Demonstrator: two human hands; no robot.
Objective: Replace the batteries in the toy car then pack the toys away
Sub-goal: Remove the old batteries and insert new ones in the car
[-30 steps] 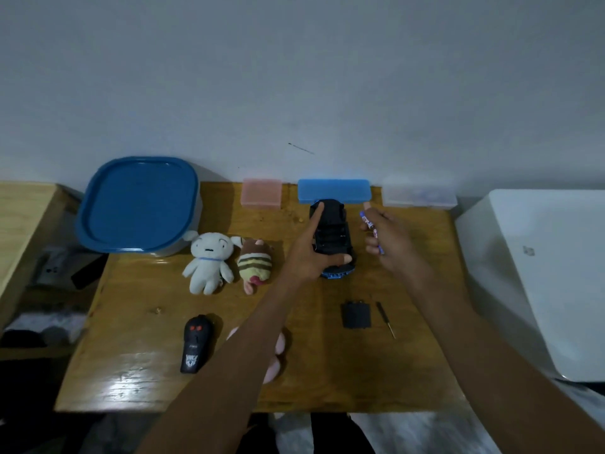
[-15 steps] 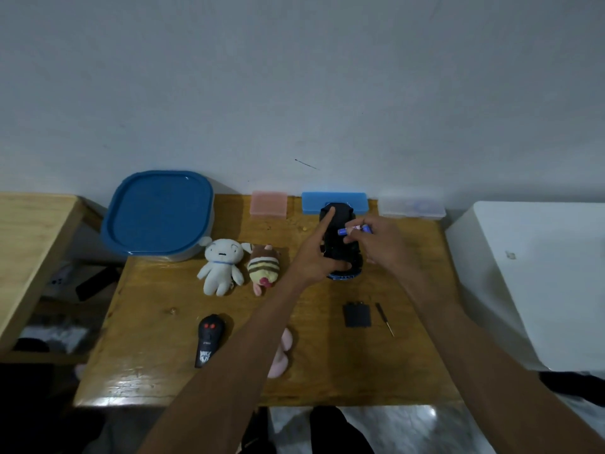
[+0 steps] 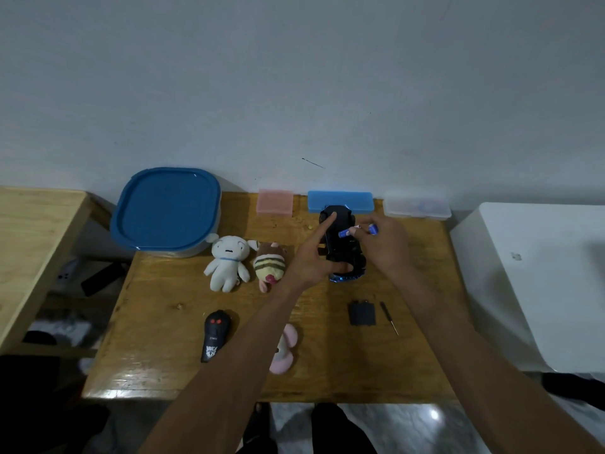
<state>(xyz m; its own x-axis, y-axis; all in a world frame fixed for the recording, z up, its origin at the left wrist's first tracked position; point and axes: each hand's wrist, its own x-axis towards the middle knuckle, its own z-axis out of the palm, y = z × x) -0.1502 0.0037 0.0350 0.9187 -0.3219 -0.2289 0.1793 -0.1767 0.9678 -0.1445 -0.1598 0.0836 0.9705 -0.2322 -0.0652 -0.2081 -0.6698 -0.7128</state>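
The black toy car (image 3: 343, 249) lies belly-up on the wooden table (image 3: 163, 348), near the back. My left hand (image 3: 314, 260) grips its left side, forefinger stretched along it and thumb at its near end. My right hand (image 3: 383, 247) holds a blue battery (image 3: 357, 231) crosswise over the car's underside. The black battery cover (image 3: 361, 313) and a small screwdriver (image 3: 389, 317) lie in front of the car. A black remote control (image 3: 214, 335) lies at the front left.
A white plush (image 3: 227, 262) and a striped plush (image 3: 270, 265) sit left of the car; a pink plush (image 3: 286, 350) peeks from under my left forearm. A blue-lidded tub (image 3: 167, 211) stands back left. Pink (image 3: 275, 202), blue (image 3: 340, 201) and clear (image 3: 417, 208) boxes line the wall.
My right hand has brought the battery from beside the car to over its underside and turned it crosswise. My left hand keeps its hold. The camera has tilted slightly.
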